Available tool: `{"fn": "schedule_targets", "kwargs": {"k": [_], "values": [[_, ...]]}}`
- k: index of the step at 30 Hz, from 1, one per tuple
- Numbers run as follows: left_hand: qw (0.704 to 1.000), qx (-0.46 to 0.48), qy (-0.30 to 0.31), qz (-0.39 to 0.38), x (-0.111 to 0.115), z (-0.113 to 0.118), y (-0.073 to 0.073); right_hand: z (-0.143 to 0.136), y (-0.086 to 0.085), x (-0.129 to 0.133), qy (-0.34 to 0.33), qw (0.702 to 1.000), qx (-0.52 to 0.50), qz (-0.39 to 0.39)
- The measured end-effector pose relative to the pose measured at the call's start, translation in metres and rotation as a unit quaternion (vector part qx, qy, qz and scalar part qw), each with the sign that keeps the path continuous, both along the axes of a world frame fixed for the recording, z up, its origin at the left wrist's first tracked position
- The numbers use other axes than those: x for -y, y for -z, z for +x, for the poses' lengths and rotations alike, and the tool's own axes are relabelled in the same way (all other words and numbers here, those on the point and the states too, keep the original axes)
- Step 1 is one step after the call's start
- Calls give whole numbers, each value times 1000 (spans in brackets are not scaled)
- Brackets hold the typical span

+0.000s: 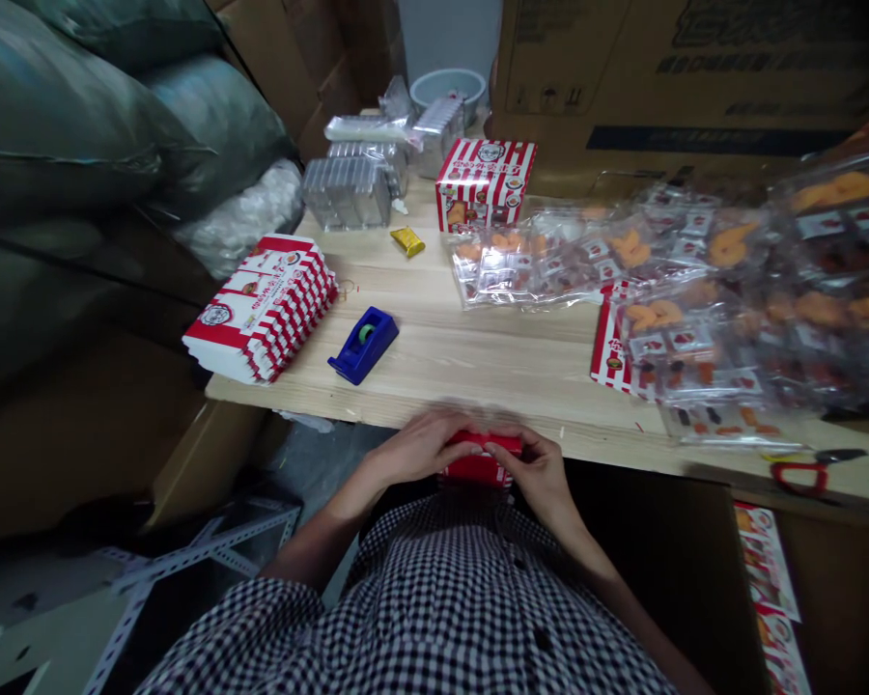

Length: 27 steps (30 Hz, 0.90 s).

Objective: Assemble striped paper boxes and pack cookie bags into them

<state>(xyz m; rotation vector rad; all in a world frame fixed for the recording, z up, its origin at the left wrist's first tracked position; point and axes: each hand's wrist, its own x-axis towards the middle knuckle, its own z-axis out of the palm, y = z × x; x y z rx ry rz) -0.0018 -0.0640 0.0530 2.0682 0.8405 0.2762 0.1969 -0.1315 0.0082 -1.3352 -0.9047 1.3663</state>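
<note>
Close to my body, at the table's front edge, a red box with a bit of white striping sits between my hands. My left hand grips its left side, thumb along the top. On its right side my right hand is closed round it, thumb on the top edge near the other thumb. The box's underside and far side are hidden. Ahead of my left hand stands a blue tape dispenser with a greenish roll. A stack of flat red-and-white striped cartons lies at the table's left.
A folded striped box stands at the back, near clear plastic cases and a yellow packet. Clear bags of toy food cover the right side. Red-handled scissors lie at the front right edge. Large bags crowd the left.
</note>
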Motion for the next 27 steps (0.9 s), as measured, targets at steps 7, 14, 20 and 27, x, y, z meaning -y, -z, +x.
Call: {"fn": "schedule_targets", "kwargs": {"k": [7,14,20,27], "values": [[999,26,-23,-9,7,1,0,1,0,5,5,1000,16,14],[993,44,-39,-101,-4,-2,8,4,-2,3,-48,998,42,11],[873,97,4,-478,-26,4,27,1,-9,11,-94,995,39,16],[809,67,-13,-584,-19,7,30,5,-15,29,-114,991,57,42]]}}
